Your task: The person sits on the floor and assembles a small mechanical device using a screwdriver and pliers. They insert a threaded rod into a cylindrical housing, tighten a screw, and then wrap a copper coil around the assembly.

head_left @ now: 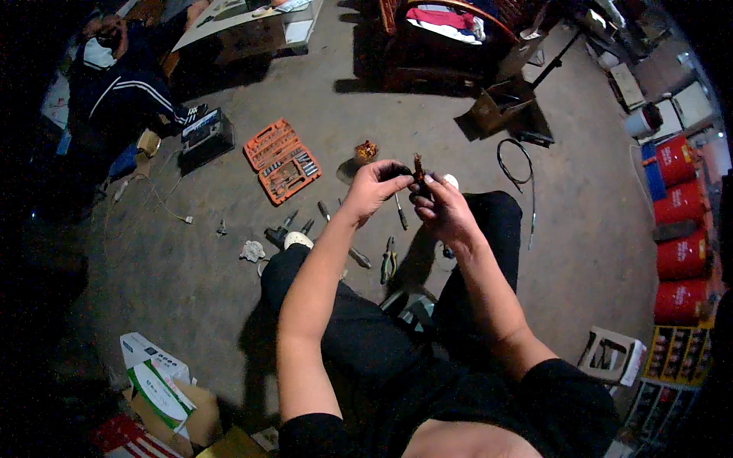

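Over the floor in front of my knees, both hands meet at a small dark part with copper-coloured windings (418,167). My right hand (443,208) grips it from below, with its fingers curled and thumb pressed against it. My left hand (372,189) pinches at its left side; the fingertips look blackened. Just beyond my left hand, a copper-coloured bundle (366,150) rests on the floor. Below the hands lie pliers with green-and-black handles (389,259), a screwdriver (402,214) and a dark power tool (281,231). The finer detail of the held part is too small to tell.
An orange socket set case (263,149) lies unfolded at the left, beside a black battery-like box (208,141). A pale metal casting (252,251) sits near my left foot. Rightward are a looped cable (500,162), a cardboard box (498,111) and red drums (679,206). Another person (126,84) sits far left.
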`<move>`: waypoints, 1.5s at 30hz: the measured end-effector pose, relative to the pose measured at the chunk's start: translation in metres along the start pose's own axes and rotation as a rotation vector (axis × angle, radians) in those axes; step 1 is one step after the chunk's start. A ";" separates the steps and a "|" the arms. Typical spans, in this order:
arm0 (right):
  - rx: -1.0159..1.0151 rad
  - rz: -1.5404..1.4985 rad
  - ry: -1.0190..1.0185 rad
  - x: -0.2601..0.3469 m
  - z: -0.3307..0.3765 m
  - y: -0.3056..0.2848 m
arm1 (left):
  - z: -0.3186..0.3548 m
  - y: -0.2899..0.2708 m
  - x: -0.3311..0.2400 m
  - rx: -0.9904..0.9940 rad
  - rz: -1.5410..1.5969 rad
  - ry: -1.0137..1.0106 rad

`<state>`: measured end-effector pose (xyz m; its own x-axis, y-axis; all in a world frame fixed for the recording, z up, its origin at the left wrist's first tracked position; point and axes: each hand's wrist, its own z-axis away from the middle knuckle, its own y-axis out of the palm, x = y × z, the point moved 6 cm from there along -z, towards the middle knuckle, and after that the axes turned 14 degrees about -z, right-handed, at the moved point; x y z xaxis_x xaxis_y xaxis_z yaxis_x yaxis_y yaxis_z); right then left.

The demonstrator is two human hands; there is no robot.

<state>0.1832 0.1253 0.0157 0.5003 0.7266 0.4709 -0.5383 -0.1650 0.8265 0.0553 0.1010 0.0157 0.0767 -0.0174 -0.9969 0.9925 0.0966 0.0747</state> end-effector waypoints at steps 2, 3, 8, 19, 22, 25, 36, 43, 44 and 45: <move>0.020 -0.024 0.020 -0.002 0.003 0.004 | -0.001 -0.006 0.004 -0.003 -0.056 0.018; -0.005 -0.009 0.057 -0.001 0.007 0.007 | -0.002 -0.009 0.007 0.053 -0.126 -0.038; 0.128 0.696 0.114 0.002 0.021 0.006 | -0.004 -0.022 0.026 0.284 -0.338 -0.136; -0.142 0.475 -0.084 -0.001 -0.008 -0.047 | 0.006 0.007 0.047 0.394 -0.497 -0.102; 0.047 0.065 0.048 0.004 0.001 -0.029 | 0.003 0.003 0.043 0.401 -0.437 -0.082; 0.034 0.359 0.265 0.004 0.018 -0.024 | -0.002 -0.008 0.042 0.410 -0.592 -0.193; -0.176 0.278 0.107 0.004 0.009 -0.048 | 0.010 0.009 0.043 0.477 -0.536 0.010; 0.174 1.442 -0.104 0.005 0.012 -0.045 | 0.000 -0.006 0.039 0.489 -0.402 -0.050; 0.031 1.409 -0.241 0.011 0.010 -0.032 | 0.002 -0.003 0.035 0.491 -0.409 -0.044; -0.111 1.369 -0.376 0.019 0.010 -0.023 | 0.005 0.000 0.030 0.492 -0.417 -0.038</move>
<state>0.2112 0.1361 0.0088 -0.3118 -0.1809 0.9328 -0.7770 -0.5165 -0.3599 0.0584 0.0951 -0.0141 -0.3306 0.0095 -0.9437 0.8665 -0.3933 -0.3075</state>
